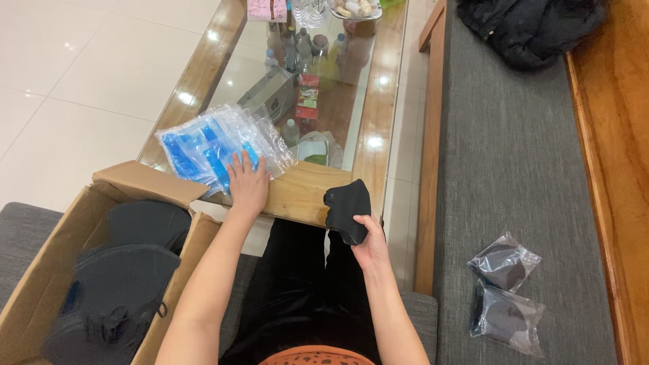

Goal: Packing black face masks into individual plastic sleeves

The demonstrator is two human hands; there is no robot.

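A cardboard box (67, 270) of dark masks sits left of the bench (304, 192). On the bench's near edge, the left hand (247, 186) presses flat, fingers spread, on a stack of clear blue bags (216, 145). Just off that edge, the right hand (370, 243) grips a black mask (346, 208). This looks like the bagging step; next, one bag needs separating and opening. Right of the bench, two bagged masks (506, 290) lie on the sofa.

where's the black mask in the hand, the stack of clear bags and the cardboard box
black mask (346, 206), head view, on its folded middle above the right hand
stack of clear bags (203, 145), head view, on the blue print
cardboard box (145, 179), head view, on the top flap
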